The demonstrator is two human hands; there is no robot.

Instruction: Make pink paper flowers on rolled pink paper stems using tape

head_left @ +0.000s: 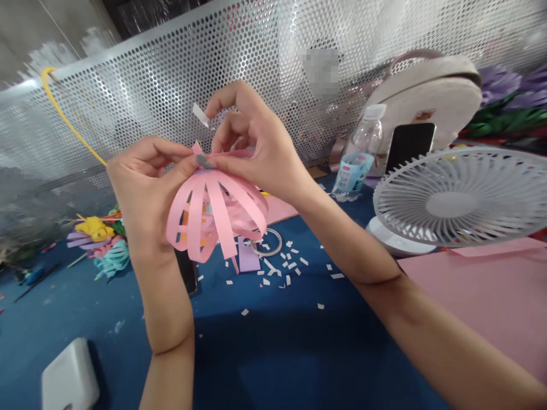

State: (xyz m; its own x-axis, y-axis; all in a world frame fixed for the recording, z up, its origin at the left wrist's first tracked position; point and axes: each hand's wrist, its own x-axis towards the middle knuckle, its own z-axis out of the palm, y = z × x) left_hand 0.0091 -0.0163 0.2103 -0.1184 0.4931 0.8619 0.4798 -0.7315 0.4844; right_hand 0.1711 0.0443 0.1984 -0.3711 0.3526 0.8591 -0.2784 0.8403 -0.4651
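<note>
A pink paper-strip flower (220, 213), its looped strips hanging down, is held up above the table. My left hand (147, 176) pinches its gathered top from the left, beside a small grey piece (204, 161). From the right, my right hand (256, 145) holds the same top with its thumb and a pink strip. Close to the raised index finger of my right hand is a small white piece (200, 115); whether it sticks to the fingertip is hard to tell.
White scraps, a metal ring (278, 244) and a purple paper (248, 256) lie below. On the right are a bottle (354, 165), a fan (457, 202), a bag (453, 94) and pink sheets (482, 307). Paper flowers (100, 239) and a white device (72, 376) lie left.
</note>
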